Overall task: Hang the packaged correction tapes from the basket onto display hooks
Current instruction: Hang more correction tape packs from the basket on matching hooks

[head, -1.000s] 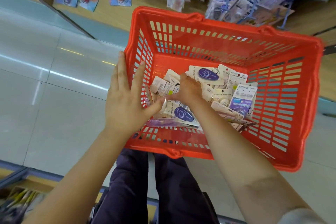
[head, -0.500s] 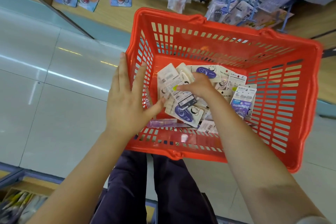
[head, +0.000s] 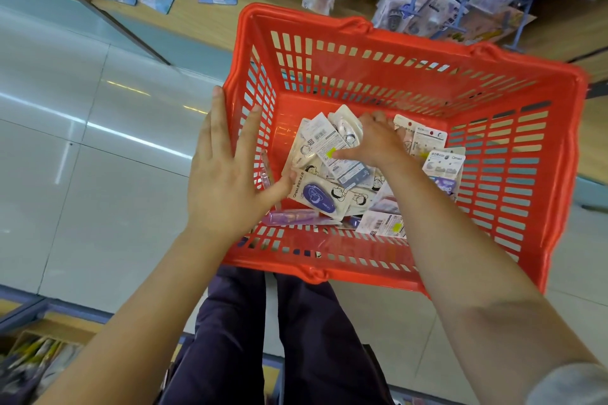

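Inside the red basket point(head: 388, 43), several packaged correction tapes point(head: 332, 148) are gripped between thumb and fingers of the right hand point(head: 375, 141); its left wall is braced by the flat, spread left hand point(head: 227, 181).

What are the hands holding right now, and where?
Right hand grips several correction tape packs by their top ends. Left hand rests open on the basket rim.

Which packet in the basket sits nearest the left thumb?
Find the red basket. Inside, by its left wall, the left hand has its thumb against a white packet. Unlike the neighbours showing barcodes, it lies face up with a dark purple oval.
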`<state>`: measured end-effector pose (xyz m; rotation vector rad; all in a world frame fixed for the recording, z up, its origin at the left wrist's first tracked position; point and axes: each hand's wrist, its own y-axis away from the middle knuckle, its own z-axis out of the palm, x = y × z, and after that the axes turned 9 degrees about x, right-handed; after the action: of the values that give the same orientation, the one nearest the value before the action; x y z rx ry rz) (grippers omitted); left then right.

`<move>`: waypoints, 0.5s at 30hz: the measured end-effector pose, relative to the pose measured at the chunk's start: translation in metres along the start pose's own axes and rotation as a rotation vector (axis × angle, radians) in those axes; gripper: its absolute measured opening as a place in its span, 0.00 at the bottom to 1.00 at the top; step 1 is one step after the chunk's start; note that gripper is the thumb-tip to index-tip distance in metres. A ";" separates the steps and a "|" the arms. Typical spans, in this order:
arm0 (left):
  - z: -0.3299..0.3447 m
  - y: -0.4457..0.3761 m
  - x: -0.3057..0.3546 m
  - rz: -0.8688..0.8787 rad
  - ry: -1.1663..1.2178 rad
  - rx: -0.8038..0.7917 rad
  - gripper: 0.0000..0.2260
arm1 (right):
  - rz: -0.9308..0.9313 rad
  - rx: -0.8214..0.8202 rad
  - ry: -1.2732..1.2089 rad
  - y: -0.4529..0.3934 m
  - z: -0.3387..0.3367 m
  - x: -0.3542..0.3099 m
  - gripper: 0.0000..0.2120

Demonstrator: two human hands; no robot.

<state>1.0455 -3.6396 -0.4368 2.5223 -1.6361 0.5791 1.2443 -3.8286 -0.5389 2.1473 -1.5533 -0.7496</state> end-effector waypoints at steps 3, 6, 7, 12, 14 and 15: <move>0.000 0.000 0.000 0.007 0.005 0.010 0.40 | 0.022 -0.008 0.055 0.001 -0.001 -0.006 0.55; 0.001 0.001 0.000 0.009 0.008 0.008 0.40 | 0.040 -0.075 0.089 -0.001 -0.001 -0.011 0.56; 0.001 0.001 -0.001 0.010 0.008 0.008 0.40 | 0.029 -0.096 0.075 -0.001 -0.003 -0.013 0.54; 0.001 0.001 -0.001 0.001 0.054 0.010 0.40 | 0.027 -0.210 -0.073 -0.005 -0.011 -0.022 0.52; 0.000 0.001 -0.002 0.003 0.100 0.011 0.40 | 0.067 -0.256 -0.189 -0.007 -0.012 -0.020 0.52; -0.002 0.001 -0.004 -0.004 0.129 0.003 0.41 | 0.084 -0.256 -0.262 -0.006 -0.014 -0.018 0.51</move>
<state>1.0430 -3.6365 -0.4365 2.4333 -1.5863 0.7285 1.2526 -3.8096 -0.5281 1.8461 -1.5627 -1.1699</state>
